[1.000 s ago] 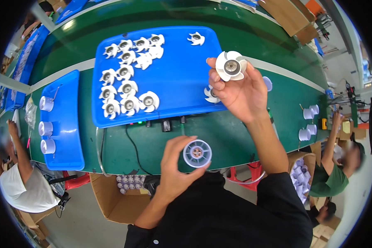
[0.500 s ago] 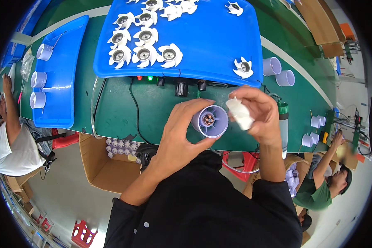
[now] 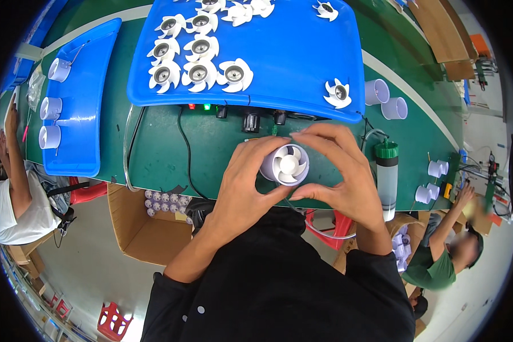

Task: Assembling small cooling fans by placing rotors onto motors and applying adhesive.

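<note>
The left hand grasps a pale lavender plastic cup, its fingers and thumb wrapped round the wall from the nine o'clock side. Inside the cup's mouth lies a white plastic impeller with curved blades and a round hub facing up. The right hand grips nothing; its fingers and thumb arch apart around the cup's three o'clock side, and whether the fingertips touch the rim cannot be told. From the cup, a large blue plastic tray spreads at eleven to twelve o'clock, bearing more white impellers, most of them grouped in its left half. A clear bottle with a green cap stands at three o'clock, beyond the right hand. Towards ten o'clock, a narrower blue plastic tray carries three white cylindrical parts.
</note>
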